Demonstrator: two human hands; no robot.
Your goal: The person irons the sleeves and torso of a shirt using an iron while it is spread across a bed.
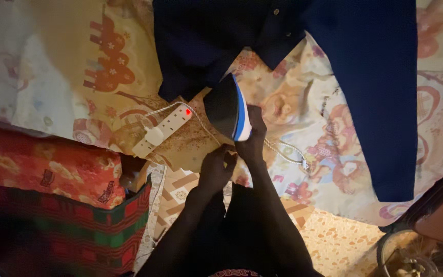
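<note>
The right hand (252,138) is closed around the rear of a clothes iron (227,107), its fingers wrapped over the white and blue heel so that the dark soleplate faces up and toward the camera, tilted with its tip pointing away from the wrist. The left hand (215,166) sits just below and beside those fingers, its own fingers curled loosely inward near the iron's base; the dim light makes it hard to tell, but they seem to pinch or touch the braided cord (283,151) where it leaves the iron rather than grip the iron itself. That cord trails off to the right of the right-hand knuckles across a patterned bedsheet (303,102) printed with orange and pink figures. Just beyond the iron's tip, past the fingertips, lies a dark navy garment (201,46) with buttons, and a long navy piece (380,92) of the same colour runs down the sheet well to the right of both hands. To the left of the left-hand fingers a white power strip (162,131) lies on the sheet with a red light lit and a white plug seated in it. Farther left and lower is a red patterned blanket (52,169).
</note>
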